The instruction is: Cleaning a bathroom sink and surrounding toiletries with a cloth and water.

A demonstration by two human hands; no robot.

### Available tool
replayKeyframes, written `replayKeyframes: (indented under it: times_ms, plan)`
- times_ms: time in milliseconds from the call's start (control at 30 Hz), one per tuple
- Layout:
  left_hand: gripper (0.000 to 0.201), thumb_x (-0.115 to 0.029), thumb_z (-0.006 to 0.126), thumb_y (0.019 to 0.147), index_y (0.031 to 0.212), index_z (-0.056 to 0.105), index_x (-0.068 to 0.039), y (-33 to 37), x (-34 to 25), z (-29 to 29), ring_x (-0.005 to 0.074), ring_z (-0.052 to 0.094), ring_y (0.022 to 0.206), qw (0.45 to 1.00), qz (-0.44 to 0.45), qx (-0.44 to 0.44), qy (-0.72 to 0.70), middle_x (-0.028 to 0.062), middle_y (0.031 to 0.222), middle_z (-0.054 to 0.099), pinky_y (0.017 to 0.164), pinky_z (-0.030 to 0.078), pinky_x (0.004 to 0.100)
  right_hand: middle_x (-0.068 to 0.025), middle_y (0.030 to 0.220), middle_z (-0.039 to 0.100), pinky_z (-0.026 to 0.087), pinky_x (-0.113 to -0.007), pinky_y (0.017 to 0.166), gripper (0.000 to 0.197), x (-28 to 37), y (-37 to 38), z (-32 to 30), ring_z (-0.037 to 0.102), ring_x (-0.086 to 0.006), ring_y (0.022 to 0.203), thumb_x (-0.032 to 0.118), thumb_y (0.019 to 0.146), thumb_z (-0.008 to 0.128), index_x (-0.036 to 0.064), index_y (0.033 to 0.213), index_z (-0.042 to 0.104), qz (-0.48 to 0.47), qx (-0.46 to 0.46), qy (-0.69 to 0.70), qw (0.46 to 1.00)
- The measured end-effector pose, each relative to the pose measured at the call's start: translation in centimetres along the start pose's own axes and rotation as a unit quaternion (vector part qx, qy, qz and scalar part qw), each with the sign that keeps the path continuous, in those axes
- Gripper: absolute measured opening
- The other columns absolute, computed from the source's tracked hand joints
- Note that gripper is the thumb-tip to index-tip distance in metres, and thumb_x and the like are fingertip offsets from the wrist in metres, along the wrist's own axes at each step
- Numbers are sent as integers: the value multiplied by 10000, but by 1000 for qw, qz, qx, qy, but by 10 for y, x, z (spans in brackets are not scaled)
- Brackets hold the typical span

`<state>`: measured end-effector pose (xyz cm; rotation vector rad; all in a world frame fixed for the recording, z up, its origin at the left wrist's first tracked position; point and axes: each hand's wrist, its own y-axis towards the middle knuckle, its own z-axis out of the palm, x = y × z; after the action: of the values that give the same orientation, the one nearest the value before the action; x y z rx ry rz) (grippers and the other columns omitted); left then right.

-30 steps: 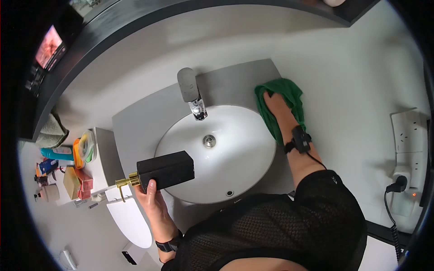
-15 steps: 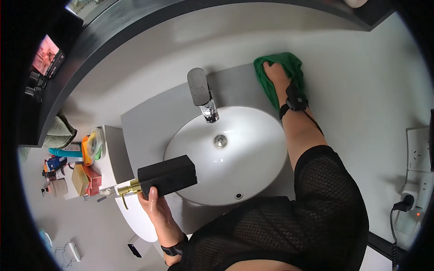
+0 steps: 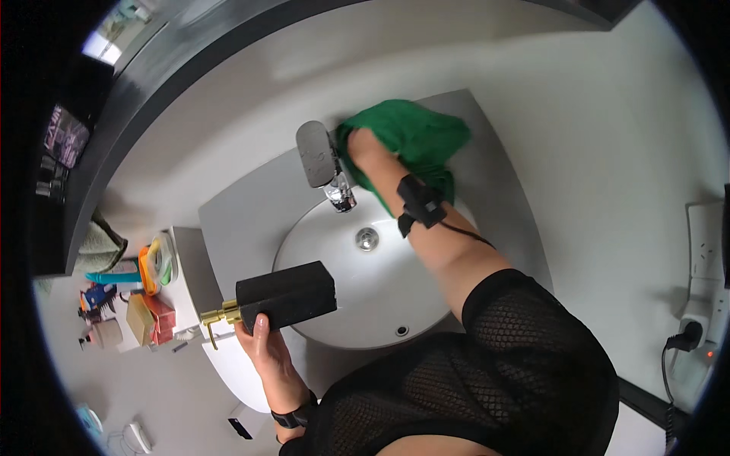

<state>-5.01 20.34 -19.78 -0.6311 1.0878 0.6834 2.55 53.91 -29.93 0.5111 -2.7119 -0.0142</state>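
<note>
My left hand (image 3: 265, 346) is closed around a black soap dispenser (image 3: 287, 294) with a gold pump (image 3: 220, 315). The dispenser lies on its side in the air, over the left front rim of the white sink (image 3: 411, 296), its pump pointing left. At the back of the grey countertop (image 3: 247, 201), my right hand (image 3: 363, 146) presses a bunched green cloth (image 3: 414, 133) just right of the chrome faucet (image 3: 323, 163). The cloth covers most of its fingers. Part of the cloth hangs over the sink's back rim.
Left of the counter, a white cabinet (image 3: 190, 262) stands beside a shelf with boxes and bottles. A dark ledge (image 3: 205, 57) curves along the wall above. Sockets with a plugged-in black cord (image 3: 684, 338) are on the right.
My right hand has swept the green cloth leftward along the back of the counter, from the right corner to beside the faucet. The left hand still holds the dispenser in nearly the same place.
</note>
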Motion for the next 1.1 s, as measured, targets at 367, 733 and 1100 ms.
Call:
replayKeyframes:
  times_ms: [367,733,1100]
  plan:
    - [488,-151,617,770,1151,384,45,-1,-5,-16,249,525,989,999,37,22,23,156,1071,512,884,413,377,-222,875,575,432,-438,726,228,-14,-3,10,556,-377,826,165,784,449,5,901,562,-141,142,178,963]
    - [475,-10,652,709,1130,432,11,-12,-9,-15,189,495,983,995,42,-7,85,101,1081,501,900,363,305,-209,739,572,436,-437,595,171,-28,-86,-16,563,-355,661,117,761,449,2,747,574,-192,78,137,969]
    - [480,-63,684,695,1108,446,-3,-26,-14,-25,173,492,945,994,57,-34,92,81,1031,514,871,365,298,-214,855,590,434,-360,727,217,-67,-123,-80,576,-316,801,123,781,489,-30,908,578,9,14,372,928]
